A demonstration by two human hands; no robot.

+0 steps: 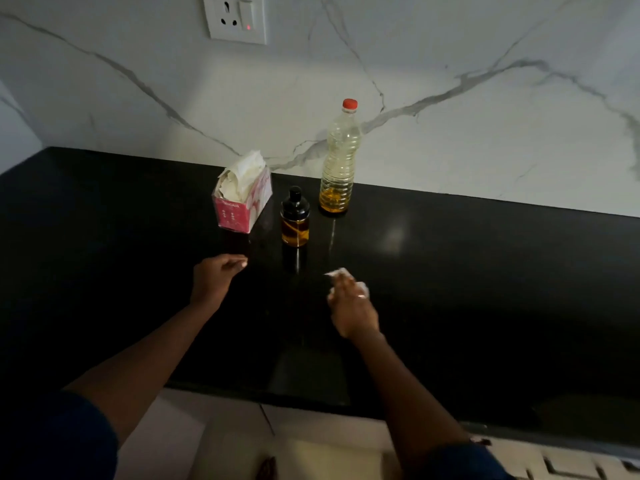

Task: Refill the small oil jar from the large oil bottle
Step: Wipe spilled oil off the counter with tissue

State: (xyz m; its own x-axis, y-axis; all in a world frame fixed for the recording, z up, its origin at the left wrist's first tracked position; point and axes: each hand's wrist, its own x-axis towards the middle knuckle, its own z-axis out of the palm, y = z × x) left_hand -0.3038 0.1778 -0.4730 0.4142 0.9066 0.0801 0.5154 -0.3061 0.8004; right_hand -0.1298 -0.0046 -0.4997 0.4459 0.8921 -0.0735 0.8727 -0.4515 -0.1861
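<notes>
Fingers point(239, 263) of the left grip point(216, 277) hang loosely curled over the black desk point(485, 271), holding nothing. Behind stands a pink tissue box point(242, 202). Next is the small jar point(295, 218), lid on and part full of amber oil. It is probably glass: stiff, breakable, perhaps greasy, and best held round its body. By the wall, the large bottle point(338, 161) with its red cap point(349, 104) looks like thin, squashy plastic, so take its ribbed waist. The right grip point(353, 308) clutches a crumpled tissue point(337, 272).
</notes>
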